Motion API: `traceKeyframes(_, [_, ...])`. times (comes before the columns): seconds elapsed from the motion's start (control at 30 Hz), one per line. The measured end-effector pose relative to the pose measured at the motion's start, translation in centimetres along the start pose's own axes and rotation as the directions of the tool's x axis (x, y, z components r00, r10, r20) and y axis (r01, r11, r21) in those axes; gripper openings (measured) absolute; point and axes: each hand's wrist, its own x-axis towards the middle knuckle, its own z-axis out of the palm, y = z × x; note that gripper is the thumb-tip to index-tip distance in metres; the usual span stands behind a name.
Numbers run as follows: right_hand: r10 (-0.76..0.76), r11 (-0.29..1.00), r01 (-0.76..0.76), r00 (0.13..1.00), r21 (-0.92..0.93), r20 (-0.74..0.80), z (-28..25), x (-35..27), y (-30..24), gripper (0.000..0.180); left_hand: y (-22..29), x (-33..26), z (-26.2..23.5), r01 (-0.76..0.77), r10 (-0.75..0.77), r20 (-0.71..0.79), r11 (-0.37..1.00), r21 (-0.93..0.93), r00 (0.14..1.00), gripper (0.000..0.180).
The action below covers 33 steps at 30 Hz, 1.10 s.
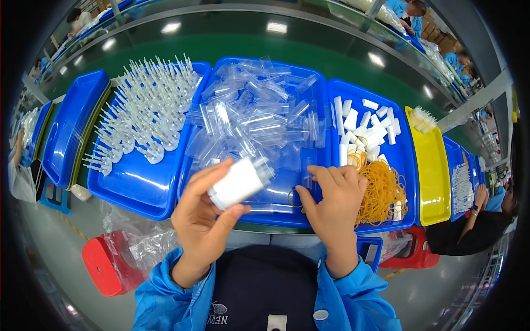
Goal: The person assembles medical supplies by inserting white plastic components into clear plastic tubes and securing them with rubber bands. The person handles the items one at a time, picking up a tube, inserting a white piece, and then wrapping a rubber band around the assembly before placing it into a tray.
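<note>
I saw the left hand (194, 226) curled round a white roll (238, 183) above the middle tray's (292, 219) near left part. At that tray's right side, the right hand (338, 199) bent its fingers beside a rubber band (289, 199); I couldn't tell whether it gripped. Clear sleeves (262, 124) heaped the tray's far part.
</note>
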Motion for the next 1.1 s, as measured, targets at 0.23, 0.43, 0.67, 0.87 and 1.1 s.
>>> traceKeyframes(0.23, [0.057, 0.997, -0.050, 0.987, 0.051, -0.150, -0.1, -0.1, -0.1, 0.025, -0.5, -0.2, -0.4, -0.050, 0.062, 0.204, 0.997, -0.065, 0.977, 0.045])
traceKeyframes(0.43, [0.368, 0.616, -0.243, 0.930, 0.749, -0.001, -1.8, -0.8, -0.4, 0.021, -0.6, -0.4, 0.0, -0.103, 0.094, 0.218, 0.994, 0.029, 0.971, 0.045])
traceKeyframes(0.67, [0.221, 0.262, -0.067, 0.975, 0.963, 0.007, -1.8, -2.1, 1.6, 0.019, -0.3, -0.5, 0.1, -0.064, 0.058, 0.269, 0.998, 0.013, 0.961, 0.042])
traceKeyframes(0.87, [0.313, 0.121, -0.121, 0.947, 0.985, 0.078, -2.3, -2.0, 0.6, 0.024, -0.6, -0.5, 0.0, -0.053, 0.057, 0.248, 0.998, -0.025, 0.967, 0.044])
traceKeyframes(1.1, [0.227, 0.179, -0.110, 0.972, 0.978, 0.067, -2.2, -1.9, 0.5, 0.023, -0.6, -0.6, 0.0, -0.020, 0.029, 0.259, 0.999, -0.037, 0.965, 0.044])
